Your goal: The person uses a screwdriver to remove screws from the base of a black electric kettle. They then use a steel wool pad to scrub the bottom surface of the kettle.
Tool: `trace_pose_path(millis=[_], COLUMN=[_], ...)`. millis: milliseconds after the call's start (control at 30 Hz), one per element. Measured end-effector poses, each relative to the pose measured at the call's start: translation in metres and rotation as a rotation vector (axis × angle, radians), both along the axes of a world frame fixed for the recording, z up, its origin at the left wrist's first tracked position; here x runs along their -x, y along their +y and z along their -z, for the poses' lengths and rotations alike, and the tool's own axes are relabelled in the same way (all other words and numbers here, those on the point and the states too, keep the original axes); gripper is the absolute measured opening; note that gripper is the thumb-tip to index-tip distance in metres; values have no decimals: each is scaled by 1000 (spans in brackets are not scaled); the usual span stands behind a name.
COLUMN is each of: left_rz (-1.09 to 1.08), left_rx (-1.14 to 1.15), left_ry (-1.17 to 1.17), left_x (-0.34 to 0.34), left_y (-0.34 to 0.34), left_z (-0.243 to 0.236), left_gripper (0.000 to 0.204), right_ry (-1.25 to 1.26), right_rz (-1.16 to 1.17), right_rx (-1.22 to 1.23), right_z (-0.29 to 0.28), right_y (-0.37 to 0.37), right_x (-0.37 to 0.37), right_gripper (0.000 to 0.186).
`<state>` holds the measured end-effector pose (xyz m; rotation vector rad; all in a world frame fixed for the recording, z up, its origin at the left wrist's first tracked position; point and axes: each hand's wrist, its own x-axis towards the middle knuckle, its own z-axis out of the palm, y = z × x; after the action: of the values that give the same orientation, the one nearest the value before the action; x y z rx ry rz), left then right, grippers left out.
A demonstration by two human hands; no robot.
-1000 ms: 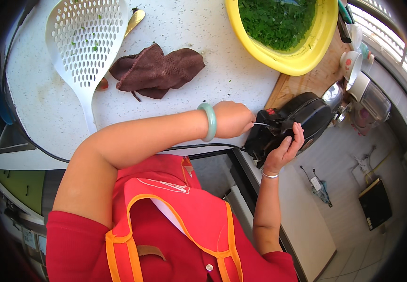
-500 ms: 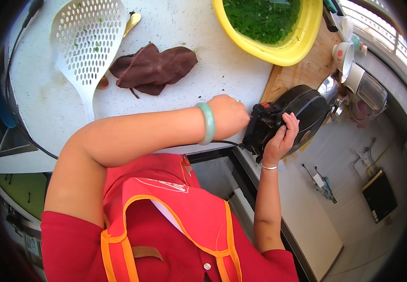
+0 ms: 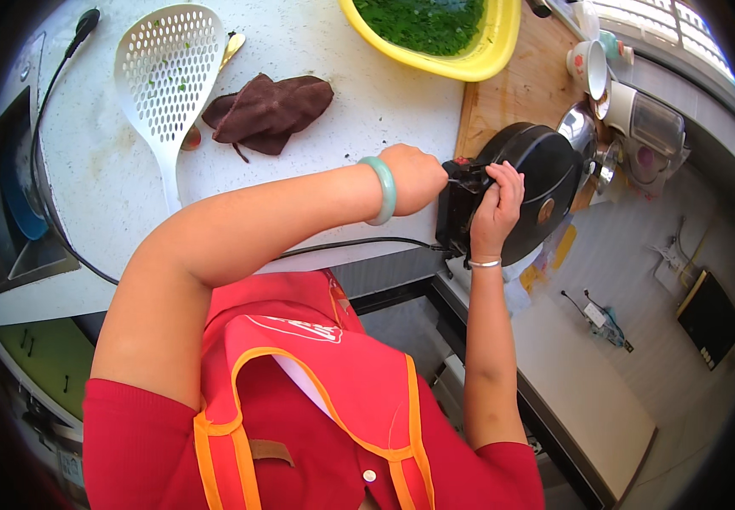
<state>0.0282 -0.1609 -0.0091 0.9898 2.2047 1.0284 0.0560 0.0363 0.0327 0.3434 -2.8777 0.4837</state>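
- Two hands, both at one black round electric appliance, around 2 o'clock from the middle of the view.
- Left hand is curled up tight right by the appliance's near edge, one green bangle on that wrist. Can't tell what's pinched in there, fingertips are hidden.
- Right hand is half open, fingers bent over the appliance, one silver bracelet.
- One yellow basin of leafy greens at 1 o'clock, one brown cloth at 11, one white perforated skimmer between 10 and 11.
- Vs a second ago: basin's cropped more up top, and one black plug now shows at 10 o'clock.
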Motion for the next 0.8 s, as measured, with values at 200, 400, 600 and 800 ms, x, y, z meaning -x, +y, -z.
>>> trace_pose_path(millis=[200,400,600,800], left_rz=[-64,-205,-264,-335], left_rx=[79,2,-81,-106], left_ry=[-52,-175,-310,-339], left_x=[-51,-106,-149,-168], left_y=[-37,-46,-40,-11], left_z=[11,-14,-26,-29], left_gripper=[17,24,30,32], right_ry=[-67,-145,-112,-230], right_rz=[-20,91,386,534], right_rx=[40,143,-13,-140], right_z=[-4,-48,-24,-8], right_y=[11,24,87,84], right_x=[-3,-32,-115,-115], right_gripper=[22,29,44,58])
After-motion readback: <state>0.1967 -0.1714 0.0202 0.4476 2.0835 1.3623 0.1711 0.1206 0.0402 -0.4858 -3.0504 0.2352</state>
